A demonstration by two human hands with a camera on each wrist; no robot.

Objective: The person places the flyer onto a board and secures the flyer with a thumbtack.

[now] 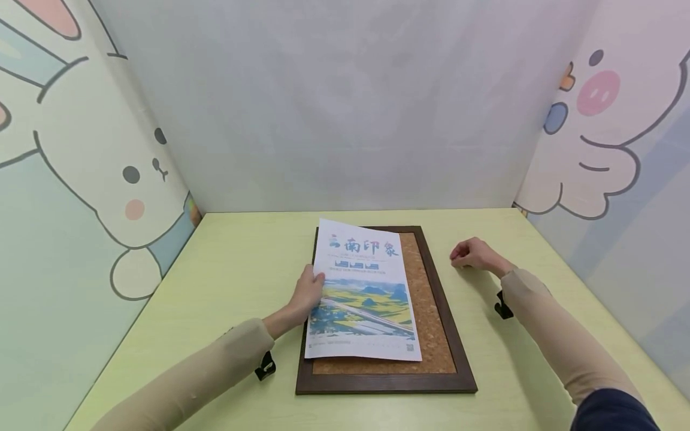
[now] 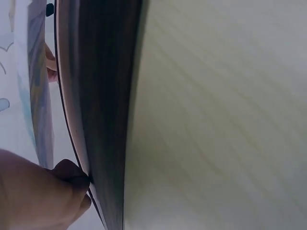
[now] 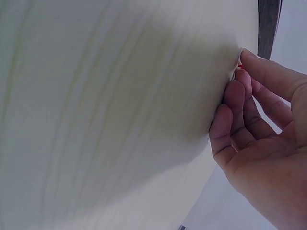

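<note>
A dark wooden frame [image 1: 386, 383] is laid flat on the pale yellow-green table [image 1: 226, 281], nearest the viewer, and a cork panel [image 1: 428, 311] is held inside it. On the cork a printed poster [image 1: 362, 287] is placed, slightly askew, its left edge lying over the frame's left rail and its far corner reaching past the frame's top rail. A landscape picture and large characters are shown on the sheet.

The left hand [image 1: 307, 293] is set at the poster's left edge, with the thumb on the paper; from the left wrist view the fingers [image 2: 72, 175] are seen curled against the frame's dark rail [image 2: 103, 115], with the sheet [image 2: 41, 91] beside them.

Further off, to the right of the frame and apart from it, the right hand [image 1: 473, 254] is rested on the table. Its fingertips [image 3: 252, 60] are drawn together, and something small with a trace of red appears to be pinched between them; what it is cannot be told.

The table is enclosed by a plain pale back wall [image 1: 345, 102] and side panels printed with a cartoon rabbit [image 1: 102, 161] and a pig [image 1: 598, 137].
</note>
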